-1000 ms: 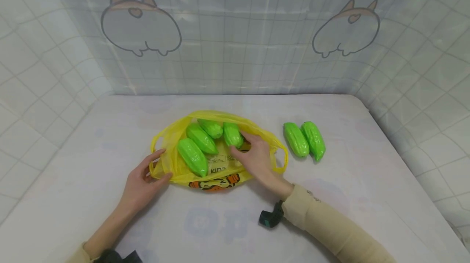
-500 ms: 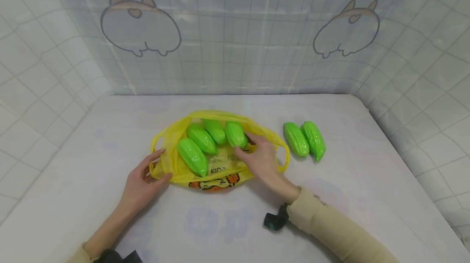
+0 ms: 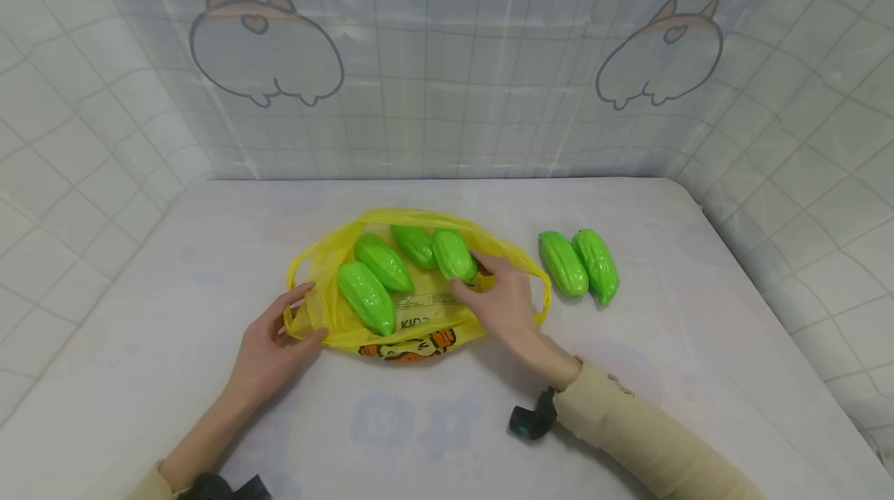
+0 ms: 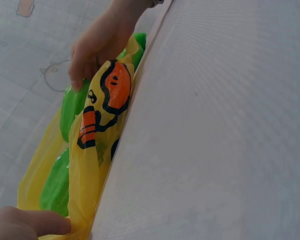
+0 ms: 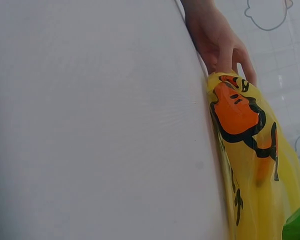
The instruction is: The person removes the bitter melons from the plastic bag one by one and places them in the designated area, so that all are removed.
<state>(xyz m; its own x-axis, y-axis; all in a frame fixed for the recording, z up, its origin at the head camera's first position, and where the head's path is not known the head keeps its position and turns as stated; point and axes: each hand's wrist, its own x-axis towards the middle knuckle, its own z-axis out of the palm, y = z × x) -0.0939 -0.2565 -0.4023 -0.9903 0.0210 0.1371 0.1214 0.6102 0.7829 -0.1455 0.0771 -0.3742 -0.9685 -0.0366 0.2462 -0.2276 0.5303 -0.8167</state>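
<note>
Inside yellow bag (image 3: 427, 306), four vegetables (image 3: 367, 300)

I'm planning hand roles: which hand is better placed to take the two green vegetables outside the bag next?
Probably the right hand: it is nearer the loose pair, on their side of the bag, though it holds another vegetable. The left hand grips the bag's opposite end.

1. On my feed, the yellow bag (image 3: 324, 279) looks like thin plastic film, translucent, creased and softly shiny.
2. I see the green vegetable pieces (image 3: 366, 300) as glossy, plastic-looking, lightly ridged, with bright highlights.
3. The tabletop (image 3: 377, 469) reads to me as smooth, mostly matt.
4. The backdrop (image 3: 454, 57) looks like plastic sheeting, rippled, with a faint gloss.
5. The right sleeve (image 3: 642, 430) appears matt cloth; the wrist camera (image 3: 534, 418), dark plastic.
</note>
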